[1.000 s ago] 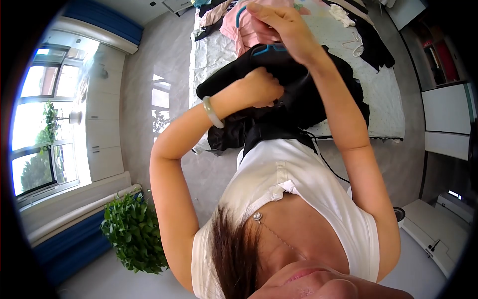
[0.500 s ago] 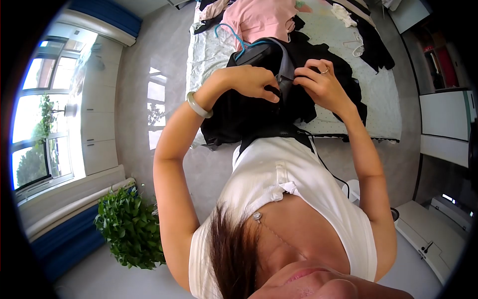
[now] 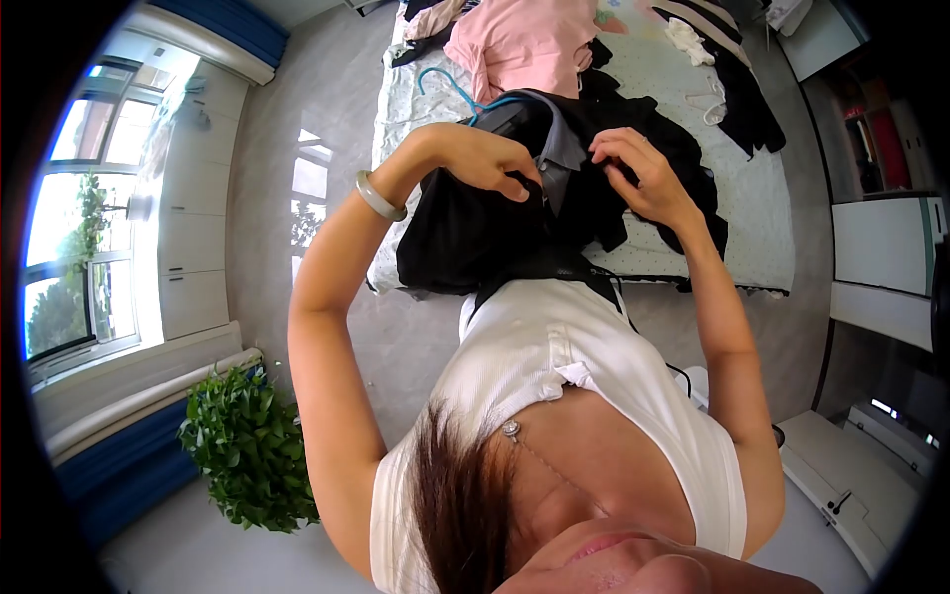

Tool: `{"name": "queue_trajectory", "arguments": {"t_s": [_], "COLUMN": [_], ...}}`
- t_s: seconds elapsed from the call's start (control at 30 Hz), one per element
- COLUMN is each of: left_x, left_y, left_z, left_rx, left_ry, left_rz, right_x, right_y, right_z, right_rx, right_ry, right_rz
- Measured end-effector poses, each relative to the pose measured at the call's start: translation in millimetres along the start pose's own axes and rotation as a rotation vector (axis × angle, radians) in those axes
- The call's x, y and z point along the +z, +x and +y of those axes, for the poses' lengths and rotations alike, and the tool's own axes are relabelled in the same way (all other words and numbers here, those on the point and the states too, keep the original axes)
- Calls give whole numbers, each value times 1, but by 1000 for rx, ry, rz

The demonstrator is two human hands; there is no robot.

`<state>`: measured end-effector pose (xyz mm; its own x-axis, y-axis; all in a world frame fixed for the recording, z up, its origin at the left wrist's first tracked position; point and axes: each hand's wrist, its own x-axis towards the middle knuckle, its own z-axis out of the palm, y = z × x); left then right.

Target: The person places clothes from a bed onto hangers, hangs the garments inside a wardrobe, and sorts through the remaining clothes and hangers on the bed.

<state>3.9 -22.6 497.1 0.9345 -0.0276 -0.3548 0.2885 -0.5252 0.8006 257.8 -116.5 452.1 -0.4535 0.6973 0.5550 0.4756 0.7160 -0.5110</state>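
Note:
A black shirt (image 3: 475,233) with a grey inner collar (image 3: 562,148) lies at the near edge of the bed, on a light blue hanger (image 3: 450,84). My left hand (image 3: 490,163), a pale bangle on its wrist, has its fingers curled round the shirt's front edge just left of the collar. Right of the collar, my right hand (image 3: 643,178) pinches the black cloth between thumb and fingers. A narrow gap with the collar point lies between the two hands. The fingertips of both hands are partly hidden by cloth.
A pink garment (image 3: 524,40) lies beyond the shirt on the pale bedsheet (image 3: 762,218). A black garment (image 3: 747,109) and a white strap (image 3: 711,99) lie at the right. A dark cable (image 3: 643,332) runs beside my waist. A leafy plant (image 3: 247,445) stands at the left.
My hands have moved slightly apart, my left one to the left and my right one to the right. The collar flap now shows more openly between them, and the hanger sits a little lower.

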Motion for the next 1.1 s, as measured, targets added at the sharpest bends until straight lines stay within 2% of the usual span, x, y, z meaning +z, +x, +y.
{"name": "queue_trajectory", "arguments": {"t_s": [0.07,0.17,0.57,0.67,0.77,0.9,1.0,1.1], "left_x": [-6,-5,-9,-7,-5,13,39,59], "left_y": [-3,1,-3,-3,0,6,10,13], "left_z": [13,9,2,-3,-2,1,8,6], "left_rx": [-57,-134,-96,-36,-28,67,68,5], "left_ry": [38,34,120,82,93,41,-9,-130], "left_rz": [-94,-66,16,55,78,111,177,168], "right_x": [1,3,2,8,14,27,36,38], "right_y": [0,-1,8,13,17,5,-7,-22], "right_z": [2,9,15,8,-19,-41,-53,-46], "right_rx": [24,40,43,10,-117,-203,-111,-57], "right_ry": [58,42,85,83,120,-44,-77,-24], "right_rz": [2,-39,6,23,27,64,102,45]}}
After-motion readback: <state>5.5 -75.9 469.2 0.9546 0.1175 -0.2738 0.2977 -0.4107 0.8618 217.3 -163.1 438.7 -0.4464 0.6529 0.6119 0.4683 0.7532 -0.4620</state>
